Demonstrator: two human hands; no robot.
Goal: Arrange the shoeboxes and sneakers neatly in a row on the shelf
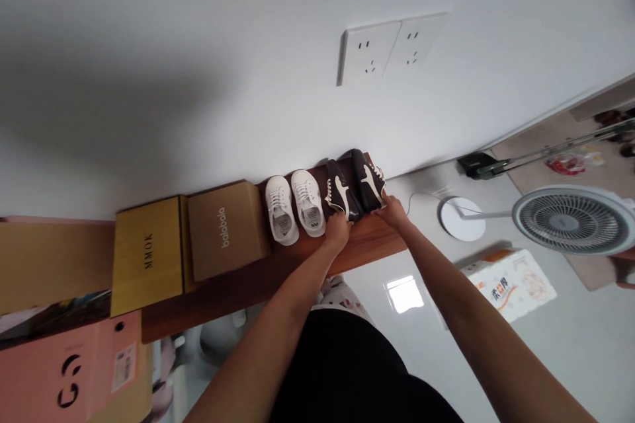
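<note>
A pair of dark brown shoes with white stripes stands at the right end of a wooden shelf [278,277], toes to the wall. My left hand [337,230] is closed on the heel of the left dark shoe [341,190]. My right hand [393,209] grips the heel of the right dark shoe [368,180]. A pair of small white sneakers [294,206] sits just left of them.
Left of the sneakers lie a brown "balabala" box [225,230], a yellow "MMOK" box [147,252] and a pink box [69,370]. A white wall with two sockets [389,46] is behind. On the floor stand a fan [570,218] and a printed package [516,284].
</note>
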